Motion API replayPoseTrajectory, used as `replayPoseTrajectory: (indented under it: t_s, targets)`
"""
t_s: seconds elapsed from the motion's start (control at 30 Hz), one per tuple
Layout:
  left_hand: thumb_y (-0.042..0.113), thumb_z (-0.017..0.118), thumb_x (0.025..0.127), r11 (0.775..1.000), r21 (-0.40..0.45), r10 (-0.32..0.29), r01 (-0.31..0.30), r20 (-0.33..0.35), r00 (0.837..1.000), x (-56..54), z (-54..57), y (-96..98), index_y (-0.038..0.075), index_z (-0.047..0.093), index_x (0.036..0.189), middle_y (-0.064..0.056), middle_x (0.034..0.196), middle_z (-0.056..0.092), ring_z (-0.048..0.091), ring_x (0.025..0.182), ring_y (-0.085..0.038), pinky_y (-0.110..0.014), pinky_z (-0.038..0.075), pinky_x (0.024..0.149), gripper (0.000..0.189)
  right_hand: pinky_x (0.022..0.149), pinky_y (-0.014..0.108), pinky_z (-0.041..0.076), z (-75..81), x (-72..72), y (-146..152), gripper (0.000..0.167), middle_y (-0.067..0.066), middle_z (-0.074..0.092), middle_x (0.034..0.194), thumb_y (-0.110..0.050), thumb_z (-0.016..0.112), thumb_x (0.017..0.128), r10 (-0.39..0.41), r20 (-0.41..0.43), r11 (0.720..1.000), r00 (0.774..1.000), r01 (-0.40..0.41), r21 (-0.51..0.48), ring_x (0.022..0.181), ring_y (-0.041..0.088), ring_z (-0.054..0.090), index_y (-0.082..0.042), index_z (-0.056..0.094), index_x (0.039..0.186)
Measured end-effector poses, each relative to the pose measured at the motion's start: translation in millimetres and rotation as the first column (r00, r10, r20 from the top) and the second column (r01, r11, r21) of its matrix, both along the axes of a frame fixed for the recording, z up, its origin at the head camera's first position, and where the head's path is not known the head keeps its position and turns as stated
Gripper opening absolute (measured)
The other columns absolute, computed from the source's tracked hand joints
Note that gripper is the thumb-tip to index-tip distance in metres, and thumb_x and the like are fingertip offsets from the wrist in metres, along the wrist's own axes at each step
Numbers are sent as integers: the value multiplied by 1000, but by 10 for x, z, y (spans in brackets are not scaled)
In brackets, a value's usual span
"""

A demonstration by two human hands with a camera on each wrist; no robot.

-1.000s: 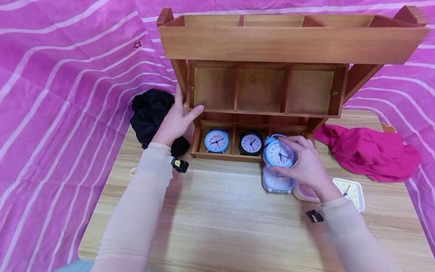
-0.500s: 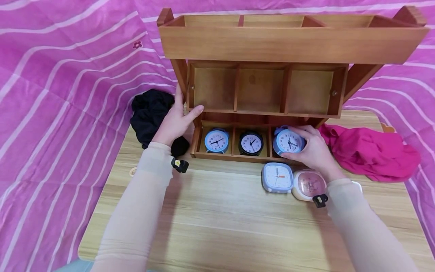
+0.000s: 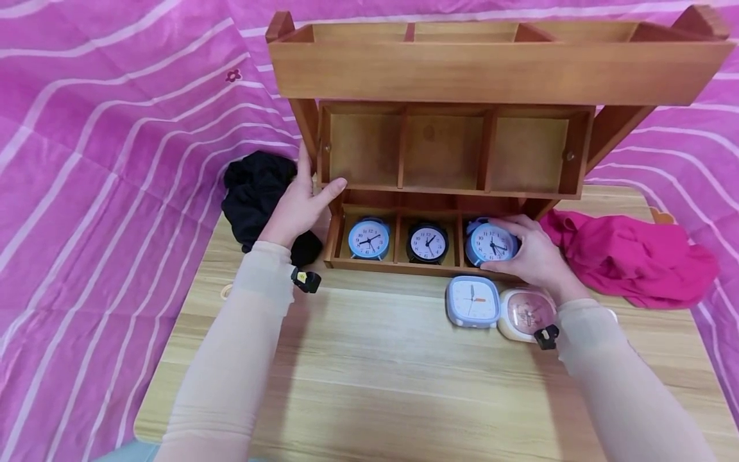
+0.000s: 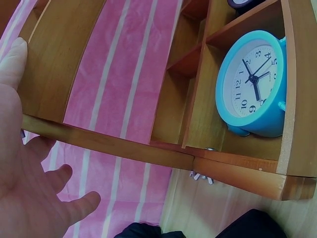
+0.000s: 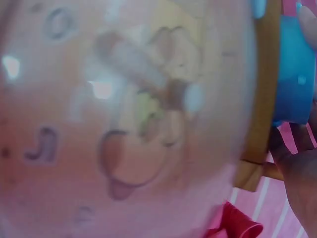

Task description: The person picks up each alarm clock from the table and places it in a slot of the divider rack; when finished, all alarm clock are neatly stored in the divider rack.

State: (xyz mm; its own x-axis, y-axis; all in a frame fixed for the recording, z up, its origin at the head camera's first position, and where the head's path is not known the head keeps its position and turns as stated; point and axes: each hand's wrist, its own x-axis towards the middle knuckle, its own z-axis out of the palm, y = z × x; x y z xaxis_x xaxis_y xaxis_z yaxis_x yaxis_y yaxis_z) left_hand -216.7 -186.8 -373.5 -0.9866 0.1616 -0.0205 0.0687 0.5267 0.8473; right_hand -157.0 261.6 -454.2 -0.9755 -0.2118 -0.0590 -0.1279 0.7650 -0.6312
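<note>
In the head view my right hand [image 3: 534, 252] holds a round blue twin-bell alarm clock [image 3: 492, 243] in the bottom right compartment of a wooden tiered shelf [image 3: 496, 74], thumb at its lower edge and fingers over its right side. A light blue alarm clock [image 3: 368, 239] stands in the bottom left compartment, and a black alarm clock [image 3: 427, 244] in the middle one. My left hand [image 3: 297, 208] rests at the shelf's left side, fingers extended along the upright and thumb on the middle tier. The left wrist view shows its fingers [image 4: 81, 207] spread.
On the table before the shelf lie a square blue-grey clock [image 3: 472, 301] and a pink-faced clock [image 3: 524, 313], side by side. A black cloth [image 3: 256, 192] is bunched at left, a magenta cloth [image 3: 635, 260] at right. The right sleeve mostly hides a pale clock [image 3: 612, 314].
My right hand has moved the blue clock rightward and back, from above the square clock into the bottom right compartment. My left hand has stayed where it was.
</note>
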Motion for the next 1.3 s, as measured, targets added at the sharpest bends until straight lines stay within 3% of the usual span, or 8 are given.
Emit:
replayPoseTrajectory:
  t_s: [0.2, 0.57, 0.9, 1.17, 1.3]
  targets:
    - [63, 65, 94, 1000, 4, 3, -3, -3, 1000, 24, -16, -20, 60, -19, 156, 11, 174, 13, 29, 156, -28, -61, 24, 123, 104, 105, 72, 42, -77, 7, -9, 97, 19, 38, 158, -51, 92, 76, 10, 62, 1000, 998, -12, 29, 141, 44, 37, -15, 51, 156]
    - [63, 65, 94, 1000, 9, 1, -1, -14, 1000, 38, -21, -38, 61, -19, 155, 12, 174, 12, 28, 157, -29, -63, 25, 123, 104, 114, 68, 36, -119, -60, -48, 92, 24, 34, 160, -46, 87, 85, 81, 101, 992, 992, -91, 91, 143, 47, 35, -9, 46, 158]
    - [63, 65, 95, 1000, -5, 5, -5, -31, 1000, 22, -27, -22, 60, -18, 156, 13, 174, 9, 23, 158, -28, -63, 22, 124, 103, 115, 69, 33, -111, -76, -72, 92, 25, 34, 161, -44, 87, 85, 58, 170, 991, 984, -78, 109, 144, 49, 35, -10, 44, 159]
    - [63, 65, 94, 1000, 0, 6, -6, -21, 1000, 27, -3, 2, 60, -18, 156, 11, 174, 10, 23, 158, -28, -64, 22, 123, 103, 115, 70, 32, -78, -25, -34, 91, 24, 33, 162, -47, 86, 86, 34, 126, 996, 991, -44, 78, 144, 49, 35, -12, 45, 159]
    - [64, 65, 94, 1000, -6, 14, -14, -14, 1000, 33, 12, 11, 60, -18, 156, 9, 174, 11, 23, 158, -29, -64, 22, 123, 104, 112, 73, 34, -43, 43, -14, 98, 22, 32, 164, -54, 86, 82, 31, 78, 997, 996, -36, 66, 145, 49, 34, -16, 42, 161]
